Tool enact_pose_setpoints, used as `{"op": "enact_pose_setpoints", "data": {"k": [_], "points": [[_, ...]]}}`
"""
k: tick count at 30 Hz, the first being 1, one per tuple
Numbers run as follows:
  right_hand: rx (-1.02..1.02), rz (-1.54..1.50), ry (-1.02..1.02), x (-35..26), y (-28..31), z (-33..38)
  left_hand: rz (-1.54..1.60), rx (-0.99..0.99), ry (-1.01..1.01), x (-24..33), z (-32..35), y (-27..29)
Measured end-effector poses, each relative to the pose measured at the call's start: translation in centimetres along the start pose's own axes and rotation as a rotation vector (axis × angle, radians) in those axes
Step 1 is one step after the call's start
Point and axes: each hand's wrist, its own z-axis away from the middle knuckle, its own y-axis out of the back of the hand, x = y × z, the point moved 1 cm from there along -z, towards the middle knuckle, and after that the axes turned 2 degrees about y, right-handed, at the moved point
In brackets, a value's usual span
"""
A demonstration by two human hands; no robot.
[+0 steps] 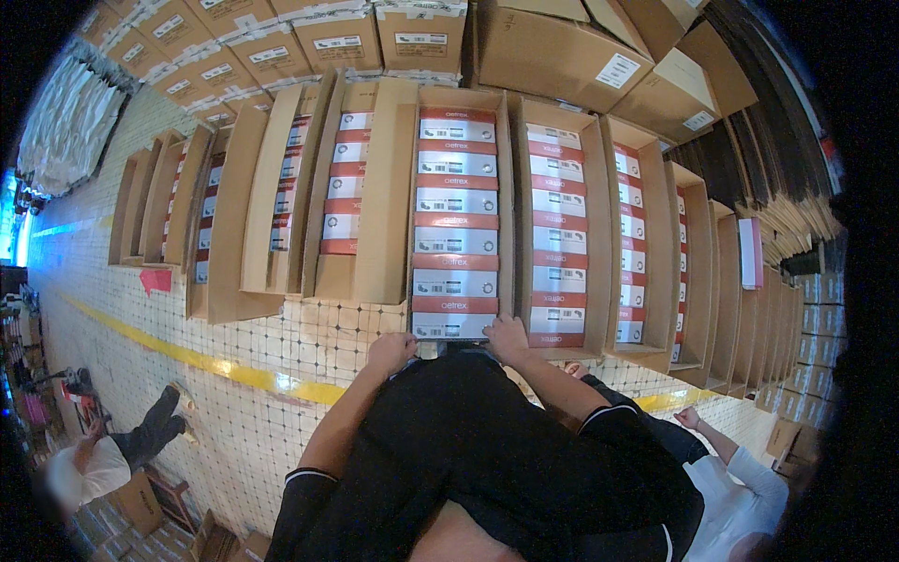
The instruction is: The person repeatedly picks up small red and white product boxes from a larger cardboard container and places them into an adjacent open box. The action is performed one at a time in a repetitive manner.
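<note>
A long open cardboard carton stands in front of me, filled with a row of white-and-red shoe boxes. My left hand is closed at its near left corner, the fingertips partly hidden against the cardboard. At the near right corner my right hand grips the carton's edge, with its fingers curled over the rim beside the nearest shoe box. Both forearms reach forward on either side of my black shirt.
Similar cartons of boxes, such as the right-hand one, line both sides. Stacked sealed cartons and a larger open carton stand behind. A yellow line crosses the tiled floor. One person is at left, another close at right.
</note>
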Motion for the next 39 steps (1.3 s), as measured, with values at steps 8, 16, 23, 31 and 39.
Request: {"op": "enact_pose_setpoints", "data": {"k": [8, 16, 23, 31, 39], "points": [[-0.044, -0.006, -0.036, -0.3, 0.7, 0.1, 0.022, 0.014, -0.037, -0.4, -0.2, -0.3], [-0.004, 0.000, -0.018, 0.0, 0.0, 0.0, 0.024, 0.018, 0.001, -0.1, -0.1, -0.2], [0.074, 0.006, 0.005, 0.0, -0.4, 0.2, 0.000, -0.004, 0.006, 0.2, 0.1, 0.1], [0.141, -0.022, 0.010, 0.1, -0.6, 0.3, 0.007, 0.034, 0.010, 0.2, 0.1, -0.1], [0.082, -0.023, -0.009, 0.0, -0.2, 0.2, 0.037, 0.059, -0.016, 0.1, 0.2, -0.1]]}}
